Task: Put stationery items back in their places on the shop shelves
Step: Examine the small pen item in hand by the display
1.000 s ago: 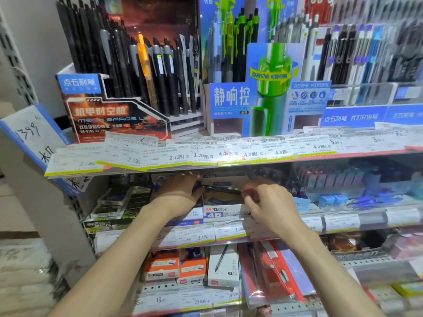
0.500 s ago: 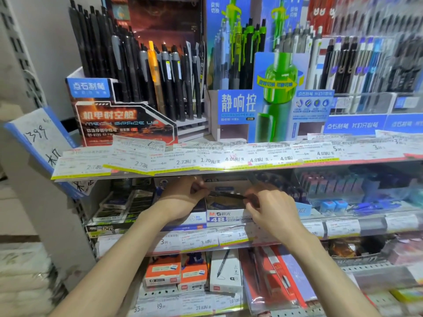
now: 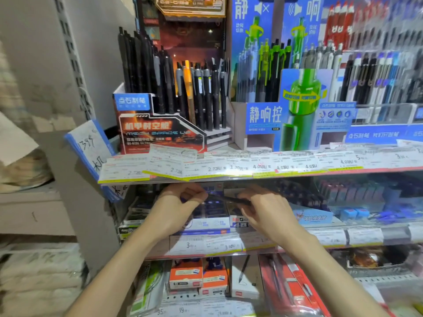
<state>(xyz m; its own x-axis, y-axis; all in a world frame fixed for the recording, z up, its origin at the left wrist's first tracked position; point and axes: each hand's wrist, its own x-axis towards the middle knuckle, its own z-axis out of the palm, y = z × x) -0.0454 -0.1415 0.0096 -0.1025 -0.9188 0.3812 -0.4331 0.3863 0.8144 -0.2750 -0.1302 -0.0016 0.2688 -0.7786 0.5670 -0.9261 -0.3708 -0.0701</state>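
Both hands under the upper shelf edge [image 3: 229, 177], holding one dark pen [image 3: 225, 198] level between them: left hand [image 3: 180, 205] pinches its left end, right hand [image 3: 266, 210] grips the right end. Pen not yet placed. Boxes [image 3: 210, 211] sit just below the hands. Next likely: find its slot, release

- We see even, bright shop light from above; the glossy blue-and-green cardboard pen display [image 3: 297, 106] shines
- The white paper price-tag strip [image 3: 229, 167] is washed pale, its print smeared
- Under that shelf edge we find shade
- Motion blur softens everything; the grey wall's slotted upright [image 3: 68, 53] bows at the left edge
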